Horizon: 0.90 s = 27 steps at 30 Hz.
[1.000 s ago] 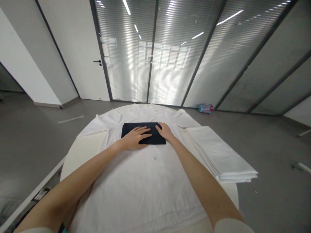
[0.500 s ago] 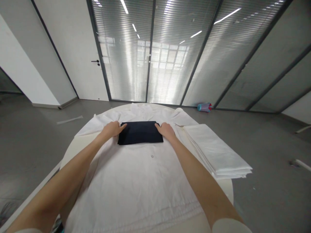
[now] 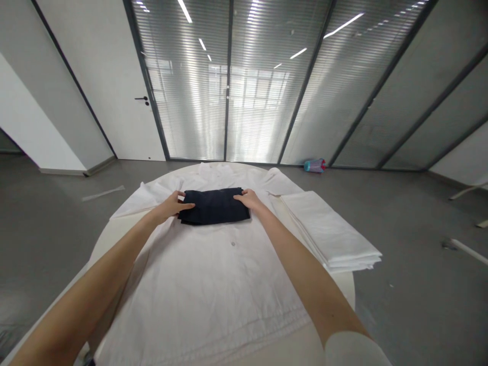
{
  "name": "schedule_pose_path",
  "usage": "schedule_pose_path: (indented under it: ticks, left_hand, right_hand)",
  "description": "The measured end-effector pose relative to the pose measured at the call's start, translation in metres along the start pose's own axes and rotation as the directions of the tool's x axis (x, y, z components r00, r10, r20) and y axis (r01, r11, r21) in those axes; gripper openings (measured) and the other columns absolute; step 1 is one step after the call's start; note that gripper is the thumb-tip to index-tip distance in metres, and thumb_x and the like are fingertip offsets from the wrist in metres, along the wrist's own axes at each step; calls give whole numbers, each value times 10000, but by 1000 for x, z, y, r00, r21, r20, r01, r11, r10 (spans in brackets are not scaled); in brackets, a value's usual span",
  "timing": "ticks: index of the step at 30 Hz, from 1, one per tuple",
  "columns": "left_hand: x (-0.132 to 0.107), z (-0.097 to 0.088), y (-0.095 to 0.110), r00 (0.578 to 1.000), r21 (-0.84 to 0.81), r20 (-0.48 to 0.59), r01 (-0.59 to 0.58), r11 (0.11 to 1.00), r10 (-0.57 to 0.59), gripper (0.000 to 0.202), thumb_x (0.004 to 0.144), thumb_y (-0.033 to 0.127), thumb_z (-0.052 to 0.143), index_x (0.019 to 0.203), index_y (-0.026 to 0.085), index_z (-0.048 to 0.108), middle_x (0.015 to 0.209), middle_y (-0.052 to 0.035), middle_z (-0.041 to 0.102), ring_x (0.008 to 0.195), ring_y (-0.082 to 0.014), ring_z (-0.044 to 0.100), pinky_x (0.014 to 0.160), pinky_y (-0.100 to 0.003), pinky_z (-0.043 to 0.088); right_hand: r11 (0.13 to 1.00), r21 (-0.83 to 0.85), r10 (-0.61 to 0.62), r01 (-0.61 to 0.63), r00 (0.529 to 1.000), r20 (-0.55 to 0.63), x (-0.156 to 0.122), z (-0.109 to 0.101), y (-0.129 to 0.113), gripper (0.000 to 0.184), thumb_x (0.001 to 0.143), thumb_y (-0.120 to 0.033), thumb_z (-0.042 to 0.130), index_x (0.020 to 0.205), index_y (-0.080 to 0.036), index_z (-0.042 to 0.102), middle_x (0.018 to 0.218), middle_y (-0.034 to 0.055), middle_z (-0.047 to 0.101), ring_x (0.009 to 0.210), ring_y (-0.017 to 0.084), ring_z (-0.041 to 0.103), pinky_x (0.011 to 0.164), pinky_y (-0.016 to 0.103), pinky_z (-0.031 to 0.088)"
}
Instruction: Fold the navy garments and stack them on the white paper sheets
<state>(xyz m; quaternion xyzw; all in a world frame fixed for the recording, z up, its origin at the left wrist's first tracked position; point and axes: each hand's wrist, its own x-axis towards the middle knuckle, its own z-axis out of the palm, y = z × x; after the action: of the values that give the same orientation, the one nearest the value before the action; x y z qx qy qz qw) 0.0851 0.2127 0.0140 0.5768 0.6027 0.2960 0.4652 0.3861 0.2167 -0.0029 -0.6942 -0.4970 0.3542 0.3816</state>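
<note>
A folded dark navy cloth (image 3: 214,207) lies near the collar end of a white shirt (image 3: 213,284) spread out on a round table. My left hand (image 3: 171,207) grips its left edge, thumb on top and the other fingers at the side and beneath. At the upper right corner, my right hand (image 3: 249,198) holds the cloth with the thumb over it; some of its fingers are hidden. The cloth's top face looks slightly rumpled, and its lower left corner shows separate layers.
A folded white cloth stack (image 3: 331,229) lies to the right, overhanging the edge of the pale round table (image 3: 347,287). A blue and red bundle (image 3: 314,165) sits on the floor by the glass partition (image 3: 259,101). A white door (image 3: 114,91) stands at the left.
The navy cloth has gone from flat to slightly rumpled, its left end tilted, with both hands still on it. The whole view has shifted a little.
</note>
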Motion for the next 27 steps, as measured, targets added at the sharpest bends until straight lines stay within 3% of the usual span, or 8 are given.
schedule_pose_path:
  ticks: [5,8,12,14,17,21,24,27]
  left_hand:
    - [-6,3,6,983,-431,171,128,893,-58,619,558,247,923,1084,151,613,1019,-102,724,861,-199,704,714,-252,568]
    - [-9,5,3,982,-459,174,148,876,-74,515,626,245,892,1062,141,637,1010,-103,726,823,-180,704,662,-221,568]
    - [-13,4,1,991,-391,97,118,913,-87,774,548,114,904,1227,203,542,950,-55,719,733,-192,704,583,-258,566]
    - [-12,4,9,998,-397,53,41,917,-22,836,509,74,901,1244,227,534,921,-28,715,702,-184,700,580,-265,569]
    - [0,16,38,991,-472,-5,-117,874,131,754,492,94,903,1172,210,599,851,-14,714,685,-168,693,604,-264,576]
    - [26,77,99,961,-634,-49,-239,735,271,576,511,140,907,1025,157,647,791,-24,712,683,-153,684,628,-264,577]
    - [37,151,145,940,-706,39,-213,675,338,501,510,139,916,939,136,657,772,-29,711,729,-167,692,688,-295,588]
    - [37,226,179,895,-700,196,-159,696,401,440,504,163,928,868,125,683,768,-35,712,776,-186,698,733,-311,588]
  right_hand:
    - [976,196,75,-90,993,86,-7,-3,-3,141,756,-249,673,839,-163,599,730,18,649,677,156,607,617,249,453]
    - [971,225,66,-76,997,51,-6,2,-5,166,735,-221,637,884,-168,585,737,-2,622,682,144,589,626,240,451]
    - [975,222,40,-30,998,-41,-10,2,-15,419,647,-134,599,1054,-199,528,776,-43,567,712,139,554,642,227,433]
    - [977,203,-48,65,995,-89,-18,-12,-25,432,621,-136,591,1041,-217,527,780,-51,543,714,138,535,639,226,424]
    - [949,169,-240,268,956,-169,-41,-55,-38,332,602,-184,593,930,-222,555,772,-47,531,692,136,514,620,235,426]
    - [917,228,-262,327,925,-276,-91,-133,-29,317,596,-267,595,910,-222,584,742,-39,531,644,139,509,544,242,433]
    - [920,203,-205,334,854,-478,-130,-182,0,313,568,-300,629,864,-202,605,760,-26,534,644,126,500,522,229,433]
    - [940,178,-111,290,756,-645,-162,-215,35,334,554,-338,671,848,-186,630,740,-22,528,615,111,480,513,228,434]
